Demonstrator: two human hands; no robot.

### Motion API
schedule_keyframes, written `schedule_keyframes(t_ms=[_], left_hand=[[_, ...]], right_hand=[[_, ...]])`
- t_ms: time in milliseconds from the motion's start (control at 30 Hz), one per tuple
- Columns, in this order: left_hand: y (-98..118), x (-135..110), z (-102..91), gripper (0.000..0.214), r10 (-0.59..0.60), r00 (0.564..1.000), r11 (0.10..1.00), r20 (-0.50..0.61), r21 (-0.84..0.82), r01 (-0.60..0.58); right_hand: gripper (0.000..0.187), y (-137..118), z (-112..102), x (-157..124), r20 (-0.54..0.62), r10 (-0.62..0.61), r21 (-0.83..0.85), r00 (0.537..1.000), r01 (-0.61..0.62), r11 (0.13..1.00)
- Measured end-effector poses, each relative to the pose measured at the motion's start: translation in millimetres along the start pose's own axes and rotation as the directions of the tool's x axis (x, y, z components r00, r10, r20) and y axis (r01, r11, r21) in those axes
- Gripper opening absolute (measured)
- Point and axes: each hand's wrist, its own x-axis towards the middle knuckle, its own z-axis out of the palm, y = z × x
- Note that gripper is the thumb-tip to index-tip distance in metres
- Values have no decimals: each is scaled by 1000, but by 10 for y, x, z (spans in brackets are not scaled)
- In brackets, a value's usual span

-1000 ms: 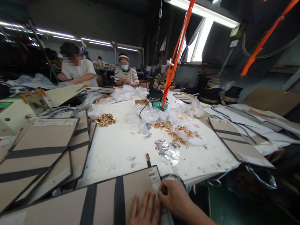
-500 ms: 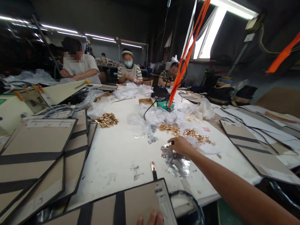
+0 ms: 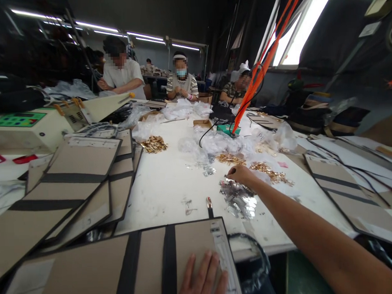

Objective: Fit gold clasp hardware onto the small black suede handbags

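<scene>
My left hand (image 3: 203, 277) lies flat with fingers spread on a beige panel (image 3: 87, 266) that has dark bands and a dark edging. From the panel's far edge sticks out a dark strap with a shiny metal end (image 3: 209, 202). Over the upper edge of a pile of small silver metal plates (image 3: 238, 199), my right hand (image 3: 241, 174) has its thumb and fingers pinched together. Whatever those fingertips hold is too small to tell. Just beyond that hand are heaps of small gold metal pieces (image 3: 231, 158).
Stacked banded panels (image 3: 74, 162) fill the left side, beside a cream machine (image 3: 28, 131). More gold pieces (image 3: 154, 144) lie on the white table (image 3: 167, 182). Plastic bags (image 3: 211, 143) and an orange ribbon (image 3: 258, 82) stand beyond. Several people (image 3: 182, 81) sit across the table.
My view has shifted, so the scene sits further right and more of my left hand shows. My right hand's fingers have come together at the silver pile.
</scene>
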Motion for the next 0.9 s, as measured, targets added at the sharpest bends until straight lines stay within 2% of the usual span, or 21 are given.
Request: schedule_keyframes(t_ms=[67,133,200,267,333,433,533,700,900], left_hand=[[22,21,-164,60,-4,991,994,133,-109,19],[65,56,-328,85,-47,952,955,301,-265,131],[104,101,-463,103,-78,903,891,422,-378,253],[126,142,-550,106,-95,876,851,472,-418,317],[133,170,-589,106,-93,873,844,479,-426,324],[137,184,-589,108,-79,881,854,466,-424,300],[147,173,-572,108,-73,891,865,448,-415,280],[158,151,-600,105,-79,903,874,421,-406,266],[165,150,-644,100,-72,907,885,414,-393,249]], right_hand=[[8,-105,-105,-226,17,-9,73,1000,7,997],[11,-195,-158,-572,42,-31,133,999,25,991],[11,-249,-112,-1025,108,-62,222,992,36,974],[13,-254,44,-1527,226,-72,364,971,-15,931],[16,-211,272,-1977,335,-46,475,941,-126,871],[18,-104,597,-2392,374,-4,514,927,-203,833],[16,-25,780,-2512,345,47,528,937,-236,816],[20,-9,895,-2516,319,96,591,943,-277,757],[35,-57,942,-2541,271,83,534,959,-222,816]])
